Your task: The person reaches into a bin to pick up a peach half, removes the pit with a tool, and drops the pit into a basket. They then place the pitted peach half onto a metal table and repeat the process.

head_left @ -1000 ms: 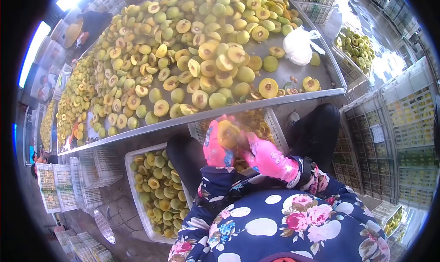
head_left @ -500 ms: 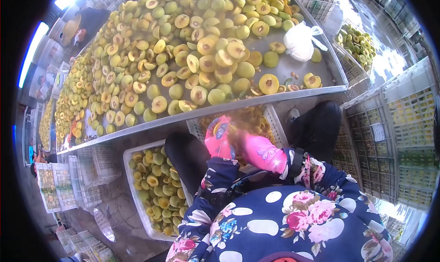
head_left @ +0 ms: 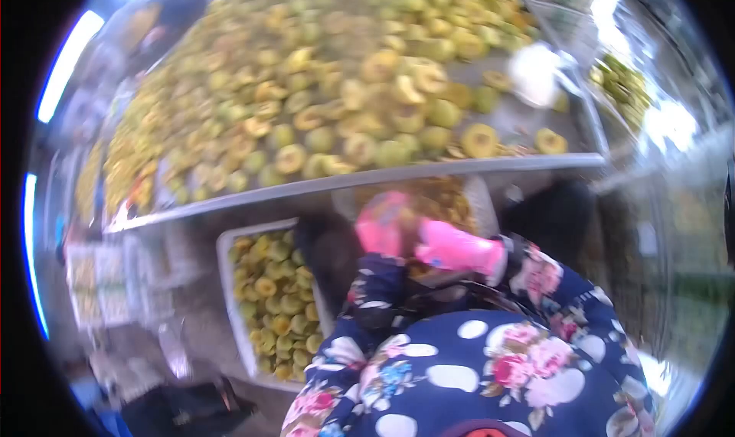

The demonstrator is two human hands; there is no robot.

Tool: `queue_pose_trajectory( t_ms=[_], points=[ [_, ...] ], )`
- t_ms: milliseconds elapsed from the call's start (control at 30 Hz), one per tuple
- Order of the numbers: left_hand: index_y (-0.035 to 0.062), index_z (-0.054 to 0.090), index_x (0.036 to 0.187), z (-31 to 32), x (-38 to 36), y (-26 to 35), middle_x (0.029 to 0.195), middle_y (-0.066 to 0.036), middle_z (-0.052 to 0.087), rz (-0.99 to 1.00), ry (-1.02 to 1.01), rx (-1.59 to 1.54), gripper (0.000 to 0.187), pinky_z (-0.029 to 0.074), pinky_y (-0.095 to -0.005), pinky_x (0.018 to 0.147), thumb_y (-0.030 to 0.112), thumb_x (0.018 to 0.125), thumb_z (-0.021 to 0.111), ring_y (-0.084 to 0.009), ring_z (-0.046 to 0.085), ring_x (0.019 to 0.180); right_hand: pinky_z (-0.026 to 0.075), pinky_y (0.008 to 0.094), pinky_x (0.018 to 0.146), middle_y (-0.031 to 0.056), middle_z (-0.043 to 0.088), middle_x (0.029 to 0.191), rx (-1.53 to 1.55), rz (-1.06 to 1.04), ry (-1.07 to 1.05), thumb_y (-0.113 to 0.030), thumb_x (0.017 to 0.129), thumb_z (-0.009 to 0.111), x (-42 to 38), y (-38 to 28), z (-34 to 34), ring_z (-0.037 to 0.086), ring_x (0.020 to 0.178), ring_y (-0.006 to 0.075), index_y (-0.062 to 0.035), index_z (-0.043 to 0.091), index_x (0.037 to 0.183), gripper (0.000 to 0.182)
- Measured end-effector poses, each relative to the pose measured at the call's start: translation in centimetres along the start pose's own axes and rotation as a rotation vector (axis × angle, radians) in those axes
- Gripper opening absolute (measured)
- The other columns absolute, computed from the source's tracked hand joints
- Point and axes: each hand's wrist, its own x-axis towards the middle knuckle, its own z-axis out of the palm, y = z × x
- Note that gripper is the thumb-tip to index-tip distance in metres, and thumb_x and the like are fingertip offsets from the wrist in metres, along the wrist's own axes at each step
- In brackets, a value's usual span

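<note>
My left hand [head_left: 385, 221], under a pink cover, is curled at the table's near edge, above a crate [head_left: 480, 207] of yellow-brown fruit pieces [head_left: 450, 200]. From the right, my right hand [head_left: 423, 238], its pink sleeve cover reaching past the wrist, meets it. A smeared yellow-brown patch lies between the two; motion blur hides whether it is fruit or fingers. My right fingers cannot be made out. Beyond the hands, halved yellow-green stone fruit [head_left: 289, 159], some showing brown hollows, covers the metal-edged table [head_left: 367, 178].
A white crate [head_left: 230, 284] of fruit halves [head_left: 277, 307] stands left of my legs. On the table's right lies a white knotted bag [head_left: 534, 76]. Another fruit crate [head_left: 622, 92] is past the table's right corner. Stacked crates [head_left: 98, 284] stand at left; a person [head_left: 164, 27] is at far left.
The view has swung, so table and crates sit further right and slightly lower, and blur has grown. My hands remain together above the crate. A dark object now shows at lower left.
</note>
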Motion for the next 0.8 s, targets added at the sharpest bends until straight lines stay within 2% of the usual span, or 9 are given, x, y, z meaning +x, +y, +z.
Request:
queue_pose_trajectory(
  t_ms=[33,67,100,133,200,300,500,600,800],
  points=[
    [0.0016,0.064,0.089,-0.9,0.2,-1.7,0.086,-0.009,0.066,0.062,-0.010,0.241,0.015,0.049,-0.0294,0.074,0.007,0.079,0.055,-0.0172,0.062,0.080,0.038,0.0245,0.041,0.0008,0.052,0.059,0.342,0.200,-0.089,-0.009,0.081,0.048,-0.5,-2.4,-1.1,0.049,0.046,0.0116,-0.0066,0.055,0.096,0.016],
    [0.0019,0.065,0.089,-0.6,0.0,-1.1,0.086,-0.009,0.066,0.016,0.027,0.029,0.014,0.048,-0.0315,0.076,0.008,0.080,0.055,-0.0196,0.062,0.080,0.036,0.0245,0.037,0.0006,0.048,0.054,0.423,0.275,-0.150,-0.009,0.080,0.051,-0.5,-3.6,-1.7,0.047,0.042,0.0106,-0.0072,0.051,0.080,0.002],
    [0.0016,0.065,0.088,-0.7,-0.1,-0.9,0.085,-0.009,0.066,0.028,0.054,-0.021,0.012,0.048,-0.0296,0.076,0.006,0.079,0.057,-0.0175,0.062,0.080,0.034,0.0246,0.034,0.0003,0.043,0.049,0.498,0.354,-0.206,-0.010,0.079,0.054,-0.6,-4.8,-2.3,0.045,0.039,0.0096,-0.0078,0.047,0.064,0.017],
    [-0.0001,0.063,0.089,-0.2,-0.3,0.2,0.084,-0.009,0.065,-0.100,0.091,-0.119,0.012,0.049,-0.0278,0.074,0.005,0.078,0.061,-0.0162,0.062,0.079,0.036,0.0246,0.033,0.0002,0.045,0.051,0.738,0.319,-0.287,-0.010,0.081,0.053,-0.4,-2.2,-1.9,0.046,0.039,0.0100,-0.0080,0.044,0.066,0.017],
    [-0.0050,0.054,0.102,0.0,-0.5,-2.8,0.094,-0.013,0.063,-0.342,0.091,-0.587,0.027,0.049,-0.0274,0.079,-0.003,0.076,0.063,-0.0181,0.061,0.085,0.037,0.0271,0.034,0.0031,0.044,0.054,0.633,0.435,-0.230,-0.010,0.083,0.051,-0.7,-4.5,-2.5,0.043,0.038,0.0116,-0.0064,0.042,0.071,0.015],
    [-0.0055,0.053,0.100,-0.6,-0.2,-3.6,0.093,-0.013,0.062,-0.509,0.009,-0.570,0.029,0.050,-0.0294,0.079,-0.001,0.075,0.066,-0.0197,0.062,0.086,0.037,0.0274,0.035,0.0045,0.045,0.058,0.530,0.425,-0.305,-0.012,0.083,0.053,-0.5,-3.8,-2.6,0.043,0.040,0.0116,-0.0061,0.042,0.080,0.013],
    [-0.0051,0.054,0.097,-0.9,-0.5,-4.0,0.089,-0.014,0.062,-0.612,0.020,-0.724,0.026,0.052,-0.0316,0.073,0.001,0.075,0.067,-0.0205,0.062,0.083,0.037,0.0268,0.037,0.0041,0.045,0.057,0.753,0.542,-0.326,-0.011,0.082,0.051,-0.6,-4.9,-2.6,0.043,0.041,0.0110,-0.0051,0.043,0.083,0.010],
    [-0.0055,0.055,0.096,-0.5,-0.6,-4.7,0.088,-0.013,0.063,-0.632,0.014,-0.593,0.025,0.052,-0.0309,0.071,0.001,0.075,0.067,-0.0195,0.062,0.080,0.037,0.0251,0.038,0.0026,0.045,0.057,0.514,0.497,-0.286,-0.011,0.081,0.051,-0.8,-4.5,-2.3,0.043,0.042,0.0097,-0.0063,0.044,0.081,0.009],
    [-0.0041,0.061,0.089,-1.3,-0.9,-3.7,0.081,-0.009,0.064,-0.596,-0.093,-0.491,0.016,0.050,-0.0256,0.066,0.001,0.075,0.067,-0.0142,0.061,0.072,0.034,0.0220,0.036,0.0004,0.044,0.057,0.683,0.597,-0.368,-0.009,0.078,0.051,-1.0,-5.2,-2.6,0.041,0.041,0.0082,-0.0083,0.040,0.079,0.011]
  ],
)
